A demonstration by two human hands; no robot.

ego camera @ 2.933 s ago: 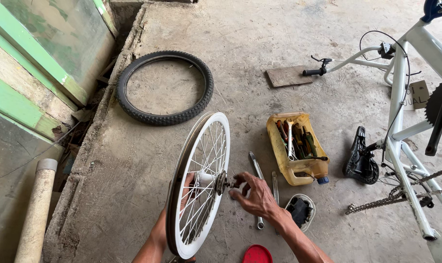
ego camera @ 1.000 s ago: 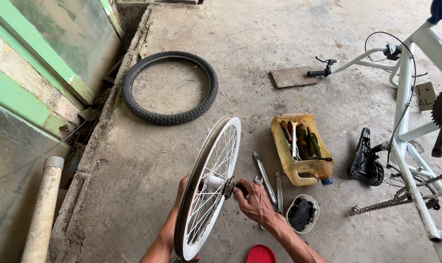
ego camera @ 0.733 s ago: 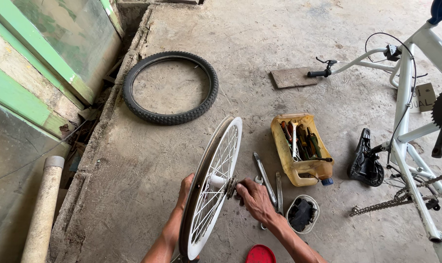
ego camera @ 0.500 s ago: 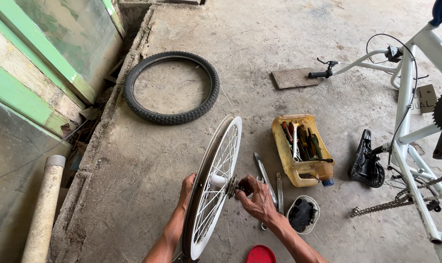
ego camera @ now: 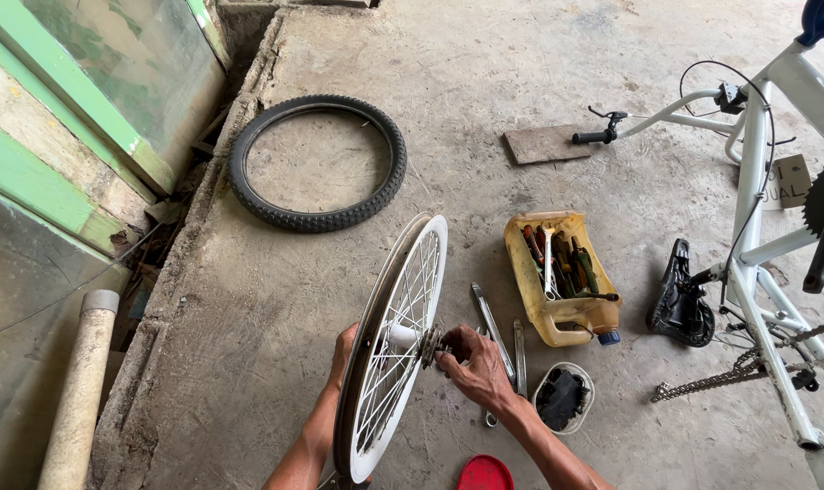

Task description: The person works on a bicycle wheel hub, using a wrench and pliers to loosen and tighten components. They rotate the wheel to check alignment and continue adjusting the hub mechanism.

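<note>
A white spoked bicycle wheel without a tyre stands upright on the concrete floor in front of me. My left hand reaches behind it and holds it at the hub from the far side. My right hand is closed on the small sprocket and axle end on the near side of the hub. Flat wrenches lie on the floor just right of my right hand.
A black tyre lies flat further back. A cut-open yellow jug holds several tools. A small tray with black parts, a red lid and an upside-down white bicycle frame with saddle and chain stand to the right. A green wall and a pipe are on the left.
The wheel has shifted slightly and tilted as my hands work at the hub. My right hand has stayed on the axle end, turning a little.
</note>
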